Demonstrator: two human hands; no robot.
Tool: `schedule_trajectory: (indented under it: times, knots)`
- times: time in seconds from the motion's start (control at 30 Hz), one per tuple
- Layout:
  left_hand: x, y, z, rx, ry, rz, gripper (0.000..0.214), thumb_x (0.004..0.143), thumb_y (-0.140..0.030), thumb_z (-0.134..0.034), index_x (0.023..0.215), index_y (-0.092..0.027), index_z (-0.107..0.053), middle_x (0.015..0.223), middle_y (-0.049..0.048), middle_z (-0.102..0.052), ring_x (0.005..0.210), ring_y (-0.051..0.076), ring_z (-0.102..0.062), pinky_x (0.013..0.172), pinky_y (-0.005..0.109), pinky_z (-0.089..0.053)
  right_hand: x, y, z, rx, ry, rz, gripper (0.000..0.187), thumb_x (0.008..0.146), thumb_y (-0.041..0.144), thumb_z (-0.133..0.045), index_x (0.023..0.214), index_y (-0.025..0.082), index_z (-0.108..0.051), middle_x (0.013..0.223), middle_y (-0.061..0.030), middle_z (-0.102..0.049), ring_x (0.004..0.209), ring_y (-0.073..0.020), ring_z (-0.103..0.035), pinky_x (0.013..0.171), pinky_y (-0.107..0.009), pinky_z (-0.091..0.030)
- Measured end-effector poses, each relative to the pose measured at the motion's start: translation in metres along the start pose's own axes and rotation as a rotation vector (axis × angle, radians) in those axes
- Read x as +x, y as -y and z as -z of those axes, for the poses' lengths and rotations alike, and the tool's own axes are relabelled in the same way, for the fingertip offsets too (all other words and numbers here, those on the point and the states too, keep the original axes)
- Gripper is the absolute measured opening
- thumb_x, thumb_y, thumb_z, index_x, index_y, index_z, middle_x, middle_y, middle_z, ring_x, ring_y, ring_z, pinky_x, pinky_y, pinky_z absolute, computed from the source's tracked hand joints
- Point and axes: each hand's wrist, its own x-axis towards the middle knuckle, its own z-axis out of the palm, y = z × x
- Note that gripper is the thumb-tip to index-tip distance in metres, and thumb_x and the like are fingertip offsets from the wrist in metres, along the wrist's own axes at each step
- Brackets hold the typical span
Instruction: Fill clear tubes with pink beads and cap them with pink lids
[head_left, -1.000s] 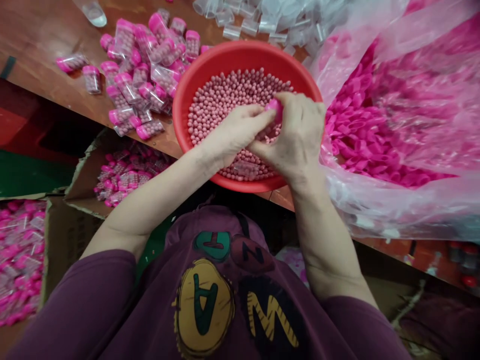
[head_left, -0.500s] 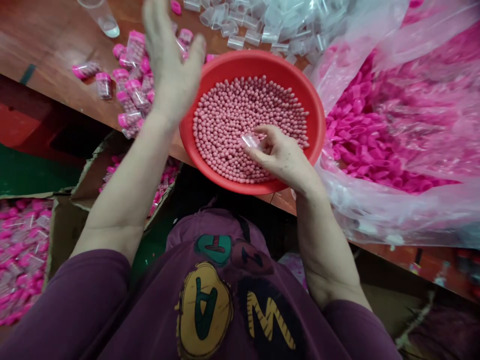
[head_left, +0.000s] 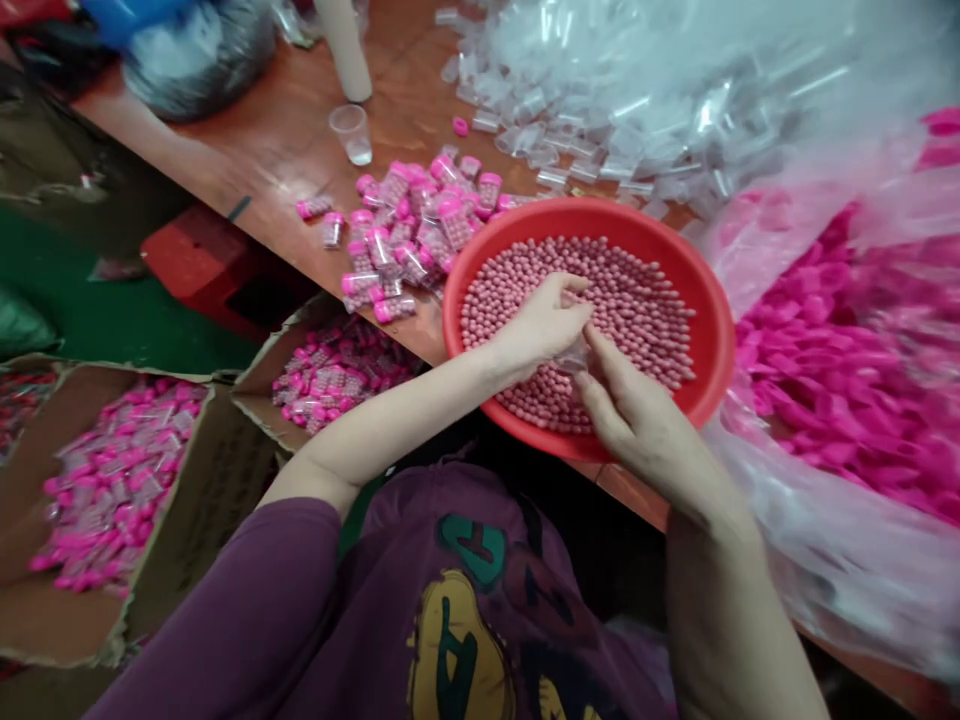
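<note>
Over a red basin (head_left: 709, 340) of small pink beads (head_left: 637, 300), my two hands meet. My right hand (head_left: 645, 420) grips a small clear plastic jar (head_left: 571, 360) between thumb and fingers, low above the beads. Bent down beside the jar, my left hand (head_left: 541, 322) has its fingers curled together. What lies in those fingers, if anything, is hidden. To the left of the basin lies a pile of filled clear jars with pink caps (head_left: 409, 225).
Clear plastic jars (head_left: 585, 150) are heaped at the back right. A plastic bag of pink caps (head_left: 840, 370) lies on the right. A clear cup (head_left: 352, 133) stands at the back. Cardboard boxes (head_left: 202, 490) of filled jars stand below the table's left edge.
My left hand has come from the filled jars, where its fingers were spread, to the jar over the basin. My right hand still holds the clear jar. The view has shifted left.
</note>
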Motion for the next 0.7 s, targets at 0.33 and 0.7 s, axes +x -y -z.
schedule_trajectory:
  times: [0.33,0.7]
  knots:
    - [0.016,0.011,0.019,0.032,0.385,0.286,0.076,0.11,-0.08,-0.063,0.149,-0.015,-0.072,0.086,0.0067,-0.074,0.064,0.019,-0.059,0.055,0.031,-0.042,0.011,-0.003,0.009,-0.279,-0.007,0.461,0.013,0.119,0.022,-0.059,0.125,0.02,-0.071,0.141,-0.0217,-0.081,0.126,-0.0378,-0.086,0.1,-0.052,-0.077]
    - [0.005,0.005,0.029,0.06,0.367,0.318,0.095,0.109,-0.093,-0.052,0.155,-0.011,-0.065,0.079,0.0028,-0.064,0.069,0.018,-0.063,0.071,0.03,-0.049,0.021,-0.026,-0.006,0.089,0.08,0.282,0.015,0.109,0.033,-0.073,0.102,0.025,-0.062,0.111,-0.0094,-0.078,0.097,-0.028,-0.076,0.086,-0.044,-0.065]
